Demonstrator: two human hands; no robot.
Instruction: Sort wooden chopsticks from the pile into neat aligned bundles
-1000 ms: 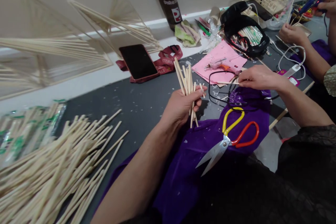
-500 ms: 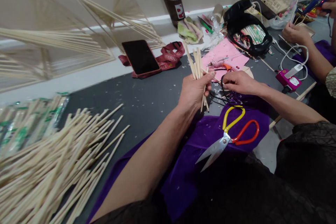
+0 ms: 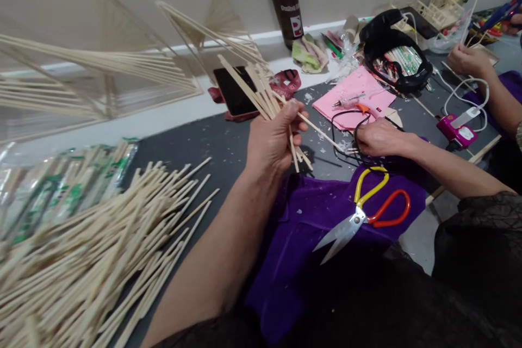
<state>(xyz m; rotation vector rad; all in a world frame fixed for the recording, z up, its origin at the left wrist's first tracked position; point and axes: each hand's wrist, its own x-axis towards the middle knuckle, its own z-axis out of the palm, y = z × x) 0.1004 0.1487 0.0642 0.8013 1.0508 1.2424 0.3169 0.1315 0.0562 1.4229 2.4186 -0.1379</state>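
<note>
In my left hand [image 3: 269, 138] is a bundle of thin wooden sticks [image 3: 261, 89], fanned out at the top, with short ends below the fist. One stick slants out from it towards my right hand [image 3: 379, 137]. The right fingers are curled down by the tabletop, and a black cord [image 3: 333, 130] loops around and under them; their tips are hidden. Behind that hand, a clear glue gun [image 3: 351, 102] with an orange trigger lies on a folded pink cloth [image 3: 326, 102]. Scissors [image 3: 359, 216] with yellow and red handles rest with blades apart on purple fabric [image 3: 299, 228].
Many loose sticks [image 3: 122, 228] and plastic-wrapped packs [image 3: 77, 185] lie at left. Stick frames [image 3: 175, 62] lean by the wall. A phone [image 3: 234, 92], bottle [image 3: 287, 11], black case [image 3: 397, 54] and magenta power adapter [image 3: 457, 131] stand around. Another person's hand [image 3: 473, 60] works at right.
My left hand has moved left, away from my right hand, carrying the sticks, which now tilt further left. A stick now spans towards my right hand. The whole view has shifted slightly.
</note>
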